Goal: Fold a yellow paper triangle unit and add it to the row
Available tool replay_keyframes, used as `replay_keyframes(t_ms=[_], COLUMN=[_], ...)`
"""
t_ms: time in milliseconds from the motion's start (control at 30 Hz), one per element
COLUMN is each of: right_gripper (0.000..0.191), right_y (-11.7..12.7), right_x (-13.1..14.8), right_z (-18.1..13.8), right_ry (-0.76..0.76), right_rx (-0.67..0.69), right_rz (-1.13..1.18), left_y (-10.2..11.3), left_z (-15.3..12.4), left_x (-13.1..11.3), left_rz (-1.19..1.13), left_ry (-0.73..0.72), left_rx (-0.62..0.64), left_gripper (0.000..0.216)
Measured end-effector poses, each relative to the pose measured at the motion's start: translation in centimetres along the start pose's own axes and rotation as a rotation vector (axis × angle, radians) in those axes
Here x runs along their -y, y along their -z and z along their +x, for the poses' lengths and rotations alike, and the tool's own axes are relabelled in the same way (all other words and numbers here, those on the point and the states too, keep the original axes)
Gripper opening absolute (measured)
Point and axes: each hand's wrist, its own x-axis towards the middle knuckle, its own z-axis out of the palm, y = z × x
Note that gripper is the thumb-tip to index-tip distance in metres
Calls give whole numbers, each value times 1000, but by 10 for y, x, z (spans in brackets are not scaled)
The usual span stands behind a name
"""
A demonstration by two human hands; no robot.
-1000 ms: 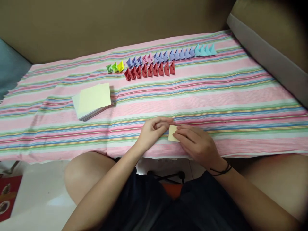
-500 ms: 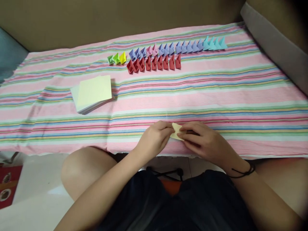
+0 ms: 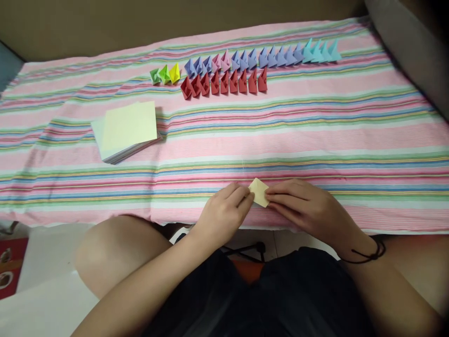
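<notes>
A small pale yellow folded paper (image 3: 259,192) lies near the front edge of the striped cloth (image 3: 315,135). My left hand (image 3: 224,213) pinches its left corner with closed fingers. My right hand (image 3: 305,206) grips its right side, fingers pressed together; a black cord sits on that wrist. Both hands rest on the cloth at the table's front edge.
A stack of pale yellow square sheets (image 3: 126,128) lies to the left. At the far side stand rows of folded paper boats: green and yellow ones (image 3: 164,75), red ones (image 3: 224,83), purple and pink ones (image 3: 245,60), light blue ones (image 3: 322,50). A grey cushion (image 3: 414,51) is at the right.
The folded paper has been turned between my hands from a flat rectangle into a diamond-like position. The view has tilted, so everything on the cloth sits higher in the frame.
</notes>
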Motion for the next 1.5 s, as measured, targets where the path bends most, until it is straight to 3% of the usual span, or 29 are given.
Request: replay_keyframes(t_ms=[233, 467, 800, 1333, 1500], right_gripper=[22, 12, 4, 6, 10], right_y=[-4, -9, -14, -16, -19], right_x=[2, 7, 11, 11, 13], right_z=[1, 8, 14, 22, 25], right_ry=[-44, -244, -462, -518, -551], right_rx=[-21, -95, -59, -20, -17], right_rz=[4, 84, 107, 62, 13], left_y=[-1, -4, 0, 2, 2], left_z=[4, 6, 15, 21, 23], left_x=[-3, -2, -3, -1, -1], left_rz=[-230, -465, -475, -477, -549], left_ry=[126, 379, 552, 610, 666], left_rx=[-68, -76, -7, 34, 44], left_gripper=[16, 13, 7, 6, 19])
